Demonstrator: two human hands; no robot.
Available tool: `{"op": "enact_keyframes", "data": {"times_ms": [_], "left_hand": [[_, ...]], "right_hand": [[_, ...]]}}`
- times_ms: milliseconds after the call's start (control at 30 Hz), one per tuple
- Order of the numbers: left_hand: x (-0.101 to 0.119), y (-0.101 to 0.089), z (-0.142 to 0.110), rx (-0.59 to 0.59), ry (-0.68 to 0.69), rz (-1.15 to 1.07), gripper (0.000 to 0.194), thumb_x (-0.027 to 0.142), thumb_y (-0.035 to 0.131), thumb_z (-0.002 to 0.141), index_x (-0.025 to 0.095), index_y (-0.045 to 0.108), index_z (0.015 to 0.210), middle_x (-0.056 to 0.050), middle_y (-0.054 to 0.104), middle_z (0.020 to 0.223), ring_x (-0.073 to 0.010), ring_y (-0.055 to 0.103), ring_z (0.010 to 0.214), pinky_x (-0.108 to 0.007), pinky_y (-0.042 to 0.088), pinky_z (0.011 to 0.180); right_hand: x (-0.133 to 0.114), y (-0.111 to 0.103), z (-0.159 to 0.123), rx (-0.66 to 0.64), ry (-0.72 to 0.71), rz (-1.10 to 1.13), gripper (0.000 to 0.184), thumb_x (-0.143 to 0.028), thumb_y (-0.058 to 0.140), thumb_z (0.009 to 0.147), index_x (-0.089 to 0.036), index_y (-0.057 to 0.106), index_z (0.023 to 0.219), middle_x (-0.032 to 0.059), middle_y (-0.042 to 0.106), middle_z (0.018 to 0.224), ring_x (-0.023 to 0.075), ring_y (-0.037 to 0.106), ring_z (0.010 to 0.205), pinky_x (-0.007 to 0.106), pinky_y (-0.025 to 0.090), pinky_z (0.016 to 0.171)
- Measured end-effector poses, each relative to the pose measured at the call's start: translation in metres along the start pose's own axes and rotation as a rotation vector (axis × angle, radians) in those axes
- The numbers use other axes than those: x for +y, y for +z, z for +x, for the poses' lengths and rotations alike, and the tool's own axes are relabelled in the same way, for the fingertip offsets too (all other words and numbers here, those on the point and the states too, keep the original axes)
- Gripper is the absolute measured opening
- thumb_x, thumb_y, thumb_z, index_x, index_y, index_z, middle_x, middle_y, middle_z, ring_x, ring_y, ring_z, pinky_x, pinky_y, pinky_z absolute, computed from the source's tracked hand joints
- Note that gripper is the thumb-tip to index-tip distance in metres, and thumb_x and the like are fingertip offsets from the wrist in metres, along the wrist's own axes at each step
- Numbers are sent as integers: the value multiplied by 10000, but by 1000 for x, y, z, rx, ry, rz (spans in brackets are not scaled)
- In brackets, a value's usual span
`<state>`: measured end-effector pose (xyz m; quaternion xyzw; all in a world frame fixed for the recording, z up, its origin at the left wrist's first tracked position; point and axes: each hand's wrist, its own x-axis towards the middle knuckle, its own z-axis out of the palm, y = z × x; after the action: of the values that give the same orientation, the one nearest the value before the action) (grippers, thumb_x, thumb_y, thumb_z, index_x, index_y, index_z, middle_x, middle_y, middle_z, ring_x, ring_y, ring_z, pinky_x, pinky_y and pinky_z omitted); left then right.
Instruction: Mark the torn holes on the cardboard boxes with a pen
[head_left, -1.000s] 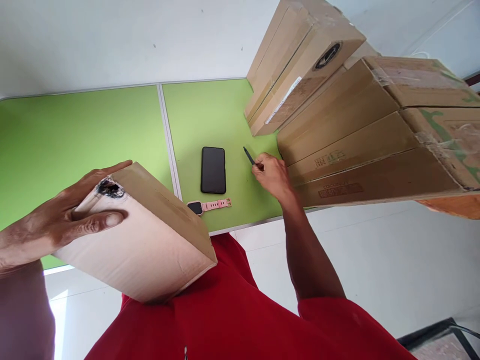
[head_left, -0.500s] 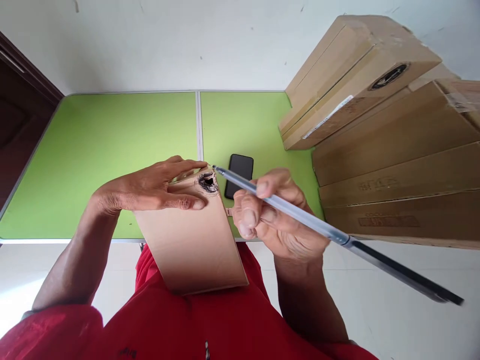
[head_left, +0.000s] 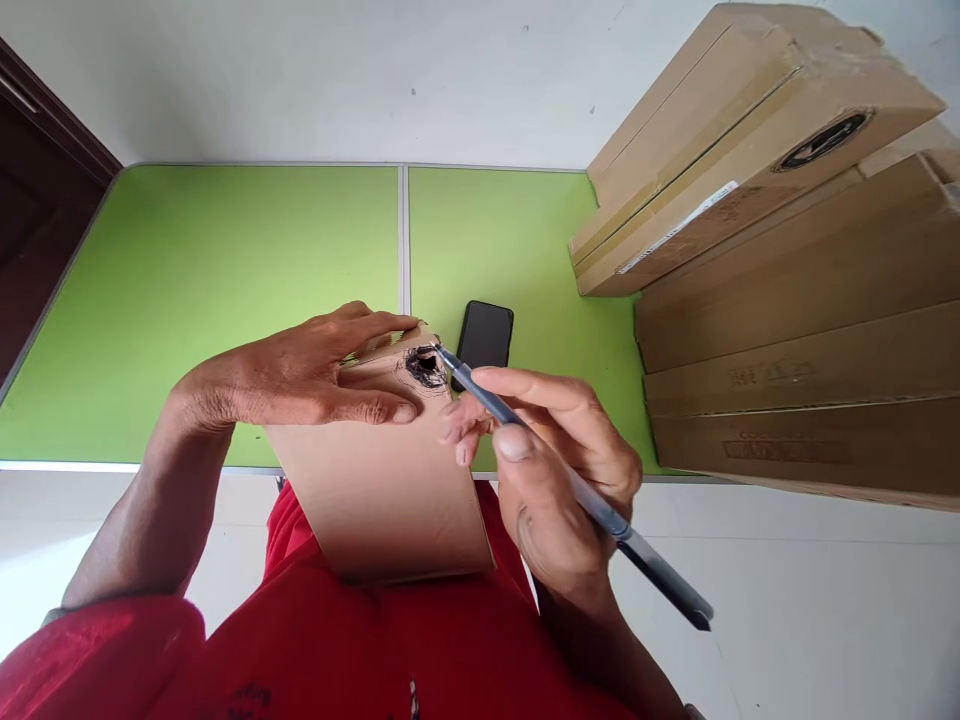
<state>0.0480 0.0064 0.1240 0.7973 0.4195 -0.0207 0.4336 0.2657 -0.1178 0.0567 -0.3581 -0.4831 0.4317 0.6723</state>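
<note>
My left hand (head_left: 307, 370) grips the upper part of a tan piece of cardboard (head_left: 390, 490), thumb on its front face and fingers along its top edge. Near the top right corner, a ragged dark hole is ringed by black scribbled ink (head_left: 412, 370). My right hand (head_left: 566, 450) holds a pen (head_left: 611, 515) with a translucent barrel and a dark cap end. Its tip is at the upper right rim of the inked ring; whether it touches is too fine to tell. The cardboard's lower end is by my red shirt.
A black phone (head_left: 486, 335) lies on the green table (head_left: 262, 250) just beyond the pen. Large cardboard boxes (head_left: 787, 350) stand along the right side. A white wall (head_left: 337, 80) borders the table's far edge, and a dark door (head_left: 45, 200) is at the left.
The pen has swung to a steeper angle, its tip moving from the cardboard's top corner down toward the inked ring. My right fingers have shifted on it. The left hand keeps its grip.
</note>
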Motion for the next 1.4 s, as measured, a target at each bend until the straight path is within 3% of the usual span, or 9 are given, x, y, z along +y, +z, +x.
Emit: {"op": "enact_keyframes", "data": {"times_ms": [200, 367, 567, 800, 1000, 1133, 1400], "left_hand": [[2, 1, 0, -5, -19, -2, 976, 786, 737, 905, 310, 539, 1734, -128, 655, 1599, -392, 669, 1355, -477, 536, 1117], [3, 1, 2, -14, -16, 17, 965, 783, 732, 918, 312, 537, 1738, -130, 663, 1562, -379, 692, 1278, -494, 548, 1091], [5, 1, 5, -13, -1, 46, 1002, 797, 713, 914, 280, 517, 1750, -137, 622, 1639, -406, 634, 1427, -502, 503, 1192], [6, 2, 4, -8, -19, 30, 968, 794, 731, 904, 299, 559, 1717, -127, 662, 1576, -386, 688, 1301, -496, 540, 1112], [4, 2, 3, 5, -22, 17, 1000, 807, 749, 880, 300, 555, 1720, -128, 649, 1616, -404, 656, 1403, -497, 523, 1159], [2, 3, 3, 12, -25, 17, 974, 801, 750, 881, 317, 571, 1707, -113, 647, 1624, -403, 639, 1438, -493, 507, 1182], [2, 3, 2, 16, -31, 9, 991, 805, 759, 868, 318, 573, 1711, -113, 649, 1634, -395, 640, 1441, -479, 506, 1167]], "right_hand": [[7, 3, -3, 56, -47, -195, 227, -247, 779, 1092, -336, 874, 1278, 11, 869, 926, 189, 760, 688, 385, 638, 663], [1, 7, 3, 46, -124, -360, 253, -200, 802, 1058, -356, 891, 1237, 34, 898, 1063, 237, 818, 846, 443, 686, 748], [-1, 6, 8, 45, -149, -414, 267, -180, 768, 1076, -351, 876, 1250, 26, 887, 1060, 220, 811, 821, 420, 666, 698], [-1, 5, 8, 15, -164, -415, 198, -178, 756, 1070, -310, 869, 1165, 30, 881, 1005, 211, 796, 791, 409, 641, 691], [2, 1, 4, 123, -125, -420, 89, -300, 767, 1075, -299, 855, 1065, 6, 760, 786, 177, 624, 557, 361, 468, 506], [4, -3, 2, 195, -118, -417, 109, -339, 770, 1077, -283, 841, 1016, -13, 698, 722, 157, 562, 508, 330, 416, 463], [3, 0, 9, 315, -174, -356, 60, -279, 779, 1059, -276, 829, 1027, -23, 745, 761, 139, 633, 531, 308, 505, 482]]}}
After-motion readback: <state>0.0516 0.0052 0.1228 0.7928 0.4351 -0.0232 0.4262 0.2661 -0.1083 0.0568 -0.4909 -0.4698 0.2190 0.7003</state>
